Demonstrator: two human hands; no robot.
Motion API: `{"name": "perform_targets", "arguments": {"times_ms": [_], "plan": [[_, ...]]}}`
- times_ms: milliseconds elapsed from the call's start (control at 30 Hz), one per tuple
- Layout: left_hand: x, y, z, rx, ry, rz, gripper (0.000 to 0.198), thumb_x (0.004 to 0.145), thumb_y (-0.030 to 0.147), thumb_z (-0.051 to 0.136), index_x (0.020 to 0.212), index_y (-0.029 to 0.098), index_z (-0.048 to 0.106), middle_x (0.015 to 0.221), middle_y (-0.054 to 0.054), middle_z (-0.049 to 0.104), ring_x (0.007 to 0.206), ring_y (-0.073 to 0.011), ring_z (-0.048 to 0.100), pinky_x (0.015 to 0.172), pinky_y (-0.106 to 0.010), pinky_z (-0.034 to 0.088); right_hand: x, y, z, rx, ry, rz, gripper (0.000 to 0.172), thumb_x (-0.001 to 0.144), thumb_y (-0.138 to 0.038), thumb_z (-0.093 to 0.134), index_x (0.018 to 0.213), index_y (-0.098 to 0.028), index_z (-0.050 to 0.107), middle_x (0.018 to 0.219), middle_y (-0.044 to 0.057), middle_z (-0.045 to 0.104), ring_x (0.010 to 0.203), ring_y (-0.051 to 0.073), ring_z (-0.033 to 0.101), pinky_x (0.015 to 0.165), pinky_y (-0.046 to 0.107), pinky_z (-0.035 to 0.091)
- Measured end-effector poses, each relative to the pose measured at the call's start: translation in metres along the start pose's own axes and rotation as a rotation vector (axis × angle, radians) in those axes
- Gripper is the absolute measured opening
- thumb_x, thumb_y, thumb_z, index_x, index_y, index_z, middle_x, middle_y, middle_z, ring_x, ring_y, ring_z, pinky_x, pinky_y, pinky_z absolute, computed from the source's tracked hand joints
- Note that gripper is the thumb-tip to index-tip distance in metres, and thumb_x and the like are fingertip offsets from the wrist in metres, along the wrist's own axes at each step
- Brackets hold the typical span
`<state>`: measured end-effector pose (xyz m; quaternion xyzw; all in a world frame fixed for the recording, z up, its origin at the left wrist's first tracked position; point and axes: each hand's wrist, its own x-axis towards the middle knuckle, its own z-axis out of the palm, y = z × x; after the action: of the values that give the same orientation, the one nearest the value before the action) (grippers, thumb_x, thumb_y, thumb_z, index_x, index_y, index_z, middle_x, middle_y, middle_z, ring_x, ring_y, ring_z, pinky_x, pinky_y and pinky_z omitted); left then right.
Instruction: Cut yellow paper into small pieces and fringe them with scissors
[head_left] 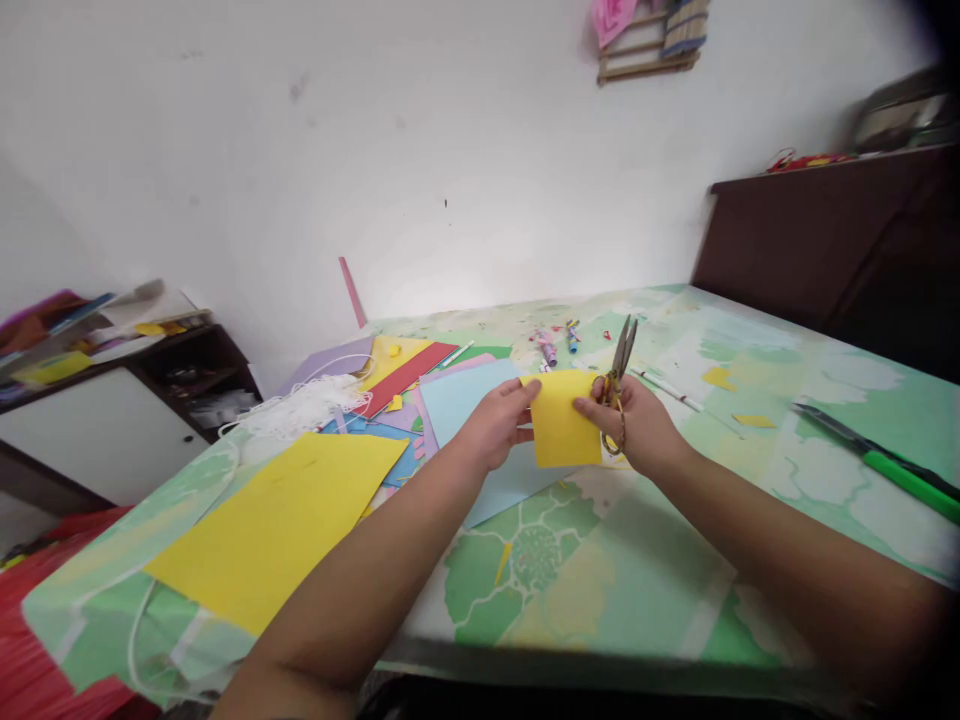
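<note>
A small yellow paper piece (564, 425) is held up over the table between my two hands. My left hand (499, 425) pinches its upper left edge, thumb in front and fingers behind. On the other side, my right hand (637, 420) has its thumb on the right edge of the paper and also carries a pair of scissors (619, 375), blades pointing up. The scissors' handle loops hang by the palm. Below and behind the hands lie light blue sheets (517, 495). A larger yellow sheet (277, 530) rests to the left of my left forearm.
A floral tablecloth (637, 590) covers the table. White string (300, 405), a red strip (412, 378) and coloured sheets are piled at the back left. A green-handled cutting tool (892, 470) lies at the right. Markers (547, 347) and scraps (754, 421) are scattered about.
</note>
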<state>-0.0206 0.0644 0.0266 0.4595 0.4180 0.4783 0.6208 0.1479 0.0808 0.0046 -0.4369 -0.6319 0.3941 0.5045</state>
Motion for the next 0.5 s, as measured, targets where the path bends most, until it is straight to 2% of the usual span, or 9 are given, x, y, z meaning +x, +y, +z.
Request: {"name": "perform_targets", "arguments": {"times_ms": [100, 167, 333, 433, 500], "plan": [[0.008, -0.001, -0.007, 0.063, 0.046, 0.014, 0.032, 0.060, 0.035, 0.071, 0.085, 0.017, 0.061, 0.091, -0.006, 0.063, 0.075, -0.0142, 0.058, 0.071, -0.030, 0.046, 0.001, 0.003, 0.001, -0.033, -0.053, 0.012, 0.033, 0.061, -0.041, 0.067, 0.074, -0.021, 0.043, 0.065, -0.004, 0.048, 0.060, 0.013, 0.046, 0.056, 0.027, 0.039], [0.011, 0.000, -0.012, 0.065, 0.061, 0.013, 0.032, 0.062, 0.035, 0.070, 0.085, 0.017, 0.061, 0.090, -0.006, 0.063, 0.075, -0.0138, 0.058, 0.069, -0.029, 0.045, 0.002, 0.007, -0.001, -0.042, -0.057, 0.017, 0.032, 0.062, -0.043, 0.065, 0.073, -0.021, 0.044, 0.066, -0.002, 0.049, 0.061, 0.014, 0.047, 0.057, 0.028, 0.040], [0.013, 0.009, -0.031, 0.088, 0.090, 0.024, 0.025, 0.062, 0.029, 0.067, 0.082, 0.015, 0.058, 0.081, -0.004, 0.063, 0.067, -0.0123, 0.057, 0.062, -0.025, 0.043, 0.011, 0.017, -0.021, -0.103, 0.018, 0.080, 0.030, 0.066, -0.046, 0.060, 0.075, -0.021, 0.046, 0.066, 0.000, 0.054, 0.061, 0.016, 0.050, 0.059, 0.031, 0.040], [0.011, 0.016, -0.040, 0.112, 0.013, 0.022, 0.038, 0.059, 0.021, 0.067, 0.095, 0.019, 0.055, 0.080, -0.001, 0.064, 0.066, -0.0142, 0.059, 0.064, -0.028, 0.044, 0.020, 0.016, -0.042, -0.555, 0.121, 0.137, 0.025, 0.065, -0.043, 0.059, 0.072, -0.022, 0.049, 0.077, 0.004, 0.061, 0.071, 0.022, 0.055, 0.063, 0.034, 0.039], [0.010, 0.021, -0.044, 0.146, -0.090, 0.008, 0.049, 0.059, 0.017, 0.065, 0.106, 0.023, 0.052, 0.085, -0.001, 0.065, 0.068, -0.0155, 0.061, 0.065, -0.030, 0.045, 0.023, 0.011, -0.054, -0.680, 0.144, 0.188, 0.026, 0.066, -0.045, 0.058, 0.075, -0.021, 0.050, 0.086, 0.007, 0.063, 0.078, 0.025, 0.056, 0.065, 0.036, 0.039]]}}
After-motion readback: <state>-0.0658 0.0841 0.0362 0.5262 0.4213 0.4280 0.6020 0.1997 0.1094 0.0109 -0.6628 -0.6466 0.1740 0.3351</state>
